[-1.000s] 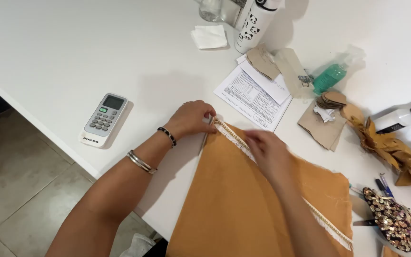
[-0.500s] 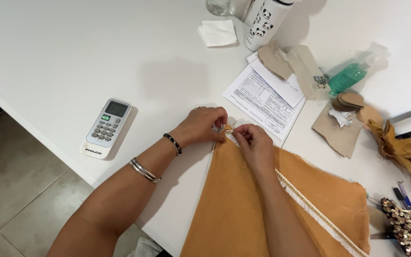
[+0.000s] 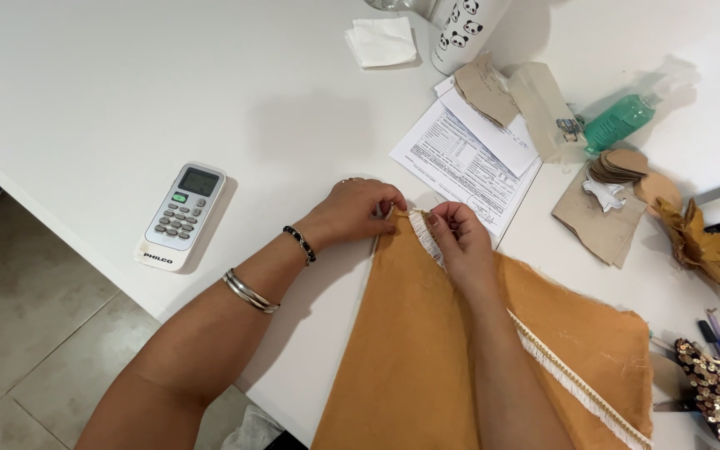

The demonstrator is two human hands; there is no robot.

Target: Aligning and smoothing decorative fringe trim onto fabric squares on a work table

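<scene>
Fingers first: the left hand has its fingers curled tight on the pointed corner of the mustard fabric, pinning it to the bench, while the right hand pinches the end of the cream fringe trim between thumb and fingertips, right at that same corner. Compared with a second ago, the right hand has come up along the fabric's edge to meet the left, and the two now sit almost touching at the tip; half a second ago they had just closed in, and now the pinch looks settled. My read is that the trim's end is being lined up with the corner, so the work has shifted from smoothing along the edge to fixing the starting point. The trim runs from the corner down the fabric's right-hand edge, away from the hands. Beyond the corner lies a printed paper sheet, nearly touching the right knuckles. Left of the fabric, well apart, a white remote control rests near the bench edge. Further beyond the paper: brown card scraps, a green spray bottle, a folded white tissue.
</scene>
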